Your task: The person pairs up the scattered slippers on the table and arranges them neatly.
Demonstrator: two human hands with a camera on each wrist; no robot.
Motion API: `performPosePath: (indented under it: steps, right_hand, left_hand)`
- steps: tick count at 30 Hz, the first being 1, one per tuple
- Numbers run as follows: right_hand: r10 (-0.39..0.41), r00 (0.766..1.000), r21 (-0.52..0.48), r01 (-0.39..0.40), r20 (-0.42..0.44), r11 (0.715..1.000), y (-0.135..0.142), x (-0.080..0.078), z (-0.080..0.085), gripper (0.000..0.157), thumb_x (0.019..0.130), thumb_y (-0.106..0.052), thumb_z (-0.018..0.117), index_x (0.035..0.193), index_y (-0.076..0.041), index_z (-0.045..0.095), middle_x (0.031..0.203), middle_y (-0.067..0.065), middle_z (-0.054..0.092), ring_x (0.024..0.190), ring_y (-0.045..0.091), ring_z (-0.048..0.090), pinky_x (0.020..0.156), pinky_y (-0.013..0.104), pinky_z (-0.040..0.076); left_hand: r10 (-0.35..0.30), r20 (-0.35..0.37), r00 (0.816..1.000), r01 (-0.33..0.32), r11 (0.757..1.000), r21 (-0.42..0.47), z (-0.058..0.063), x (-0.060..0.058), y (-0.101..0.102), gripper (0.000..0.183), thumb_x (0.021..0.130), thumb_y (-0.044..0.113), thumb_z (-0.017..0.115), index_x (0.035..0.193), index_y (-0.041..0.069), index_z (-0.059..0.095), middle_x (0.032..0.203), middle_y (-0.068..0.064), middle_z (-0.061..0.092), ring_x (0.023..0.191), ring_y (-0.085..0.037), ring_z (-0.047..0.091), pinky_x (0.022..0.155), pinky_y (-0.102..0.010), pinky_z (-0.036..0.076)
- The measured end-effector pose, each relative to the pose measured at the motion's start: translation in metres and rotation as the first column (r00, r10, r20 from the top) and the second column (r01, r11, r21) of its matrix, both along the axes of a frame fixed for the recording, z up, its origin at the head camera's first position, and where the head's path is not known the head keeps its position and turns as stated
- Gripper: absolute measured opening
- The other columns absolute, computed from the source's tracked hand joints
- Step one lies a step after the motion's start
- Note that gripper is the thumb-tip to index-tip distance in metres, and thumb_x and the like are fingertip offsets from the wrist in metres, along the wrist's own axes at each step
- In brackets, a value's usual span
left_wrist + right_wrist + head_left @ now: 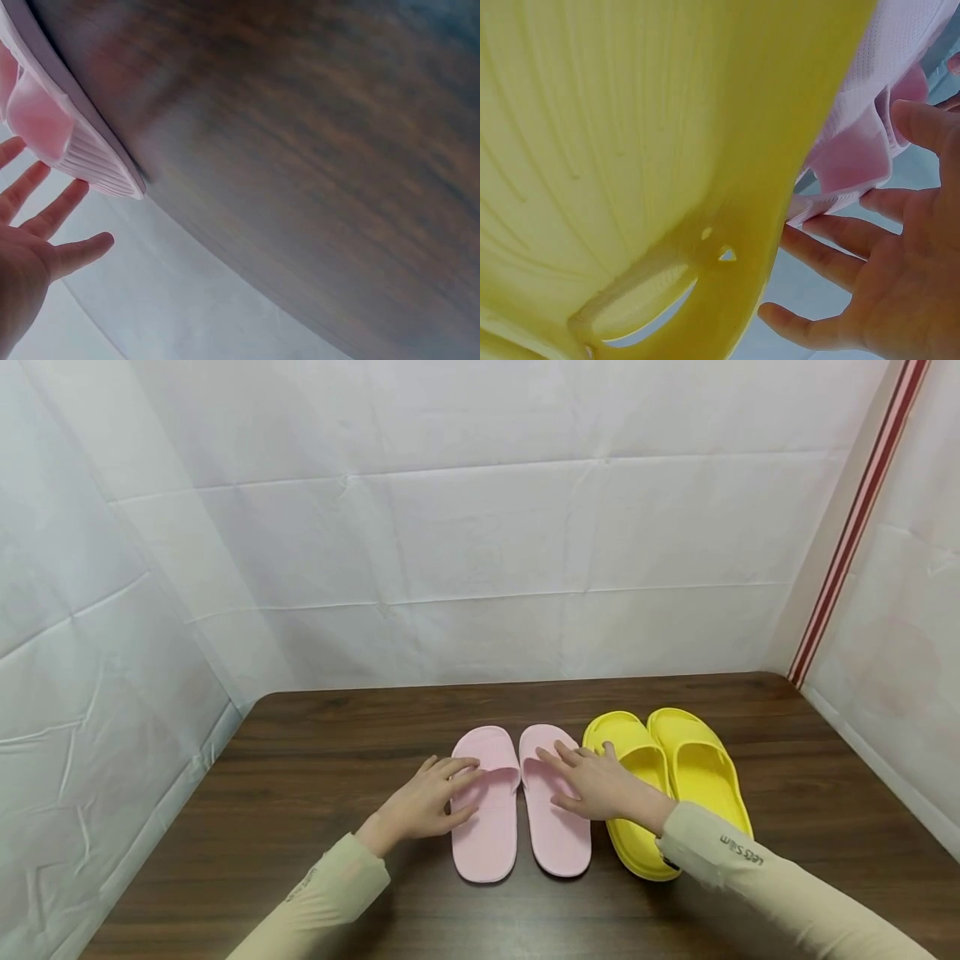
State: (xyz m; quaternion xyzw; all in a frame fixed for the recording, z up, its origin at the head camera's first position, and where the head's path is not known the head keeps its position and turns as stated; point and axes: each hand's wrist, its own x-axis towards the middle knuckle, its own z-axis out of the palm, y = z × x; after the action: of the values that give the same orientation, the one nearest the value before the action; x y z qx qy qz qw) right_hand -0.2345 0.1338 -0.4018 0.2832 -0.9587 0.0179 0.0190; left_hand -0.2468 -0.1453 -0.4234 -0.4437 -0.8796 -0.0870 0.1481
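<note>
Two pink slippers lie side by side on the table, toes toward the back: a left pink slipper [483, 852] and a right pink slipper [562, 852]. Over the left one's outer edge my left hand [420, 802] reaches with spread fingers. My right hand [600, 783] spreads above the right one, its fingertips near the strap. Two yellow slippers sit to the right, the nearer yellow slipper [637, 847] partly hidden under my right wrist, the other yellow slipper [705, 777] beside it. In the right wrist view the fingers [832, 259] are apart, close to the pink strap.
The dark wood-grain table [322, 735] has rounded back corners. White cloth walls [480, 543] stand behind it and at both sides, with a red-and-white stripe [855, 527] running down the back right corner.
</note>
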Motion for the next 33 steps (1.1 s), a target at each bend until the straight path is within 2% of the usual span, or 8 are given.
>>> performPosePath:
  steps: [15, 24, 29, 33]
  right_hand:
    - [0.008, 1.000, -0.007, -0.008, 0.030, 1.000, 0.005, -0.003, 0.001, 0.065, 0.084, -0.044, 0.055, 0.140, -0.023, 0.029, 0.140, 0.014, 0.037, 0.118, 0.037, 0.046, 0.088, 0.069, 0.027]
    - [0.027, 0.993, -0.068, -0.019, 0.115, 0.997, 0.014, -0.003, 0.002, 0.064, 0.086, -0.042, 0.053, 0.141, -0.023, 0.027, 0.144, 0.013, 0.030, 0.121, 0.041, 0.042, 0.091, 0.070, 0.022]
    - [0.037, 0.987, -0.090, -0.023, 0.157, 0.996, 0.020, -0.003, 0.003, 0.063, 0.086, -0.043, 0.052, 0.141, -0.023, 0.027, 0.145, 0.012, 0.028, 0.125, 0.037, 0.038, 0.095, 0.069, 0.019]
    - [0.040, 0.987, -0.091, -0.025, 0.157, 0.995, 0.024, -0.004, 0.001, 0.061, 0.087, -0.043, 0.051, 0.140, -0.023, 0.028, 0.145, 0.010, 0.030, 0.127, 0.032, 0.037, 0.096, 0.068, 0.018]
  left_hand:
    - [0.014, 0.004, 1.000, -0.014, 1.000, 0.009, -0.001, -0.001, -0.001, 0.047, 0.082, 0.033, 0.060, 0.123, 0.011, 0.053, 0.124, -0.010, 0.053, 0.114, -0.024, 0.050, 0.091, -0.056, 0.037]
    - [0.058, 0.068, 0.996, -0.058, 0.998, -0.007, 0.004, 0.001, 0.000, 0.045, 0.084, 0.034, 0.058, 0.124, 0.013, 0.052, 0.127, -0.007, 0.052, 0.117, -0.023, 0.049, 0.093, -0.061, 0.032]
    - [0.067, 0.080, 0.995, -0.067, 0.998, -0.001, 0.006, 0.002, 0.000, 0.044, 0.084, 0.033, 0.058, 0.123, 0.014, 0.053, 0.127, -0.005, 0.053, 0.117, -0.022, 0.050, 0.093, -0.062, 0.032]
    - [0.069, 0.075, 0.995, -0.070, 0.998, -0.002, 0.005, 0.002, -0.001, 0.044, 0.084, 0.034, 0.057, 0.123, 0.014, 0.053, 0.127, -0.005, 0.053, 0.117, -0.022, 0.050, 0.094, -0.062, 0.031]
